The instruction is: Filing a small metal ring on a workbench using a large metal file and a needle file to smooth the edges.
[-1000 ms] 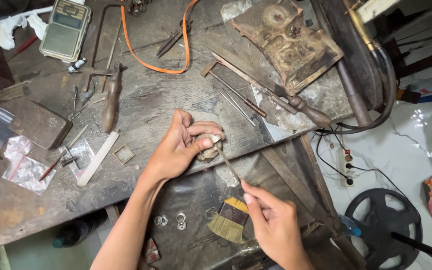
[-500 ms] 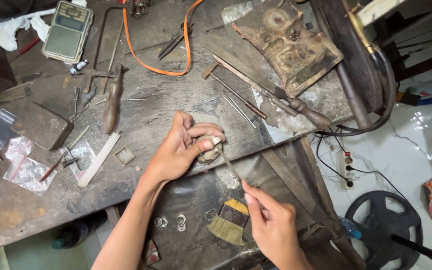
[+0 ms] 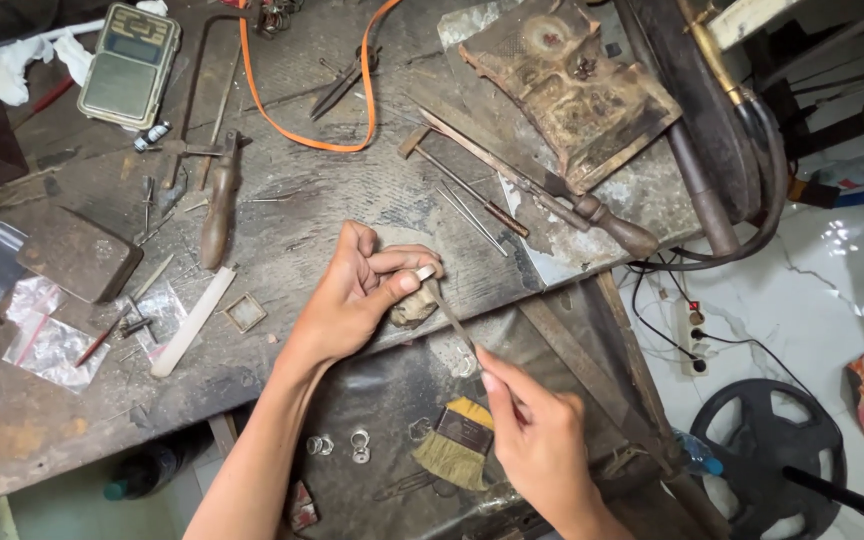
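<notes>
My left hand point(image 3: 357, 295) rests at the front edge of the worn workbench point(image 3: 302, 230), pinching a small pale metal piece point(image 3: 424, 272) between thumb and forefinger against a wooden peg point(image 3: 412, 308). My right hand point(image 3: 542, 445) grips the lower end of a thin metal file point(image 3: 449, 310). The file slants up to the left and its tip touches the small piece. Below both hands a dark tray point(image 3: 392, 390) holds a small brush point(image 3: 454, 445) and several little metal rings point(image 3: 347, 445).
On the bench lie a saw frame point(image 3: 214, 185), a white stick point(image 3: 194, 320), a small square frame point(image 3: 246, 312), plastic bags point(image 3: 42, 335), a dark tin point(image 3: 77, 255), a pocket scale point(image 3: 130, 65), an orange cord point(image 3: 302, 135), a hammer point(image 3: 462, 185) and a charred block point(image 3: 567, 85). A power strip point(image 3: 694, 335) lies on the floor.
My right hand has shifted slightly, sliding the file a little against the held piece. The left hand has kept its place.
</notes>
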